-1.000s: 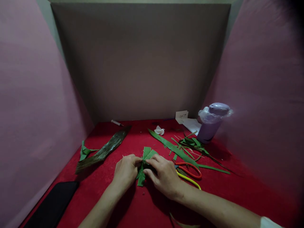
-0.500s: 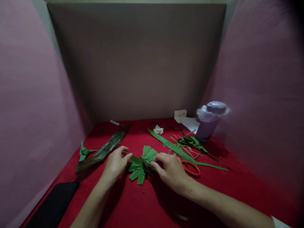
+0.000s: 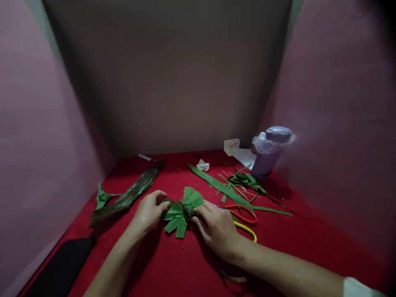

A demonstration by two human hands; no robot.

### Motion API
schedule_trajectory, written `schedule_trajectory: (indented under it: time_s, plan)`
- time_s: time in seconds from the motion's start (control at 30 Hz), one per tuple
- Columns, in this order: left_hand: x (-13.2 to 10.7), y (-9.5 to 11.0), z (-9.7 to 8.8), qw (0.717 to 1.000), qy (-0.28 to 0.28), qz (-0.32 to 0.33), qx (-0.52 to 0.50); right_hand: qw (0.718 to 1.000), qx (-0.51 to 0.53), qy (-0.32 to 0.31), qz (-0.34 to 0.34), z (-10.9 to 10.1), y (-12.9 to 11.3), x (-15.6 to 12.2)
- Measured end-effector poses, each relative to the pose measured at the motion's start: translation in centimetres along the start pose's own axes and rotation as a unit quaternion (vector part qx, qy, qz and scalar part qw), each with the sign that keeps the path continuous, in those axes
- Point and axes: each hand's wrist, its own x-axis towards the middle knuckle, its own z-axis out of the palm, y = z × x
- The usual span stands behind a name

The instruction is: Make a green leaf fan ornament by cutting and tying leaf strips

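Observation:
A flower-like bundle of folded green leaf strips (image 3: 177,226), with a brownish middle, lies on the red cloth between my hands. My left hand (image 3: 149,212) is at its left edge, thumb and fingers curled in against a leaf strip. With bent fingers, my right hand (image 3: 216,231) grips the bundle's right side near the brown middle; those fingertips are partly hidden. Just past the right hand lie scissors with a red handle loop (image 3: 254,218) and a yellow loop (image 3: 252,234), their blades mostly covered by the hand.
Left are a long dark leaf (image 3: 137,190), a small folded green leaf piece (image 3: 101,198) and a black flat item (image 3: 62,268). Right are a long green leaf (image 3: 216,184), leaf scraps (image 3: 247,179) and a purple container (image 3: 267,163). Behind lies crumpled white tissue (image 3: 203,165).
The view has shifted slightly. My right hand has moved a little toward me, and the scissors' yellow loop now shows. Both hands remain at the leaf bundle.

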Motion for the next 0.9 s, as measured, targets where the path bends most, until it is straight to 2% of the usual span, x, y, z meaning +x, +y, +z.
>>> schedule_trajectory:
  time_s: [0.23, 0.47, 0.53, 0.6, 0.7, 0.8, 0.9]
  plan:
    - [-0.1, 0.7, 0.0, 0.996, -0.007, -0.027, -0.079, 0.998, -0.032, 0.03, -0.045, 0.9, 0.5, 0.0]
    - [-0.7, 1.8, -0.5, 0.987, -0.037, -0.037, -0.152, 0.985, -0.068, 0.126, -0.098, 0.2, 0.5, -0.1]
    - [-1.0, 1.9, -0.4, 0.973, -0.059, -0.054, -0.215, 0.982, -0.073, 0.142, -0.101, -0.2, 0.6, 0.0]
    - [-1.3, 2.1, -0.2, 0.947, -0.098, -0.074, -0.296, 0.979, -0.079, 0.155, -0.102, -0.5, 0.8, 0.0]
    - [-1.8, 2.4, 0.1, 0.913, -0.148, -0.072, -0.373, 0.976, -0.088, 0.168, -0.107, -0.9, 1.1, 0.1]
    - [-2.1, 2.8, 0.5, 0.902, -0.162, -0.07, -0.393, 0.972, -0.087, 0.184, -0.119, -1.2, 1.0, 0.1]
    - [-2.3, 2.9, 0.7, 0.903, -0.148, -0.089, -0.394, 0.968, -0.079, 0.198, -0.129, -1.3, 1.0, 0.0]
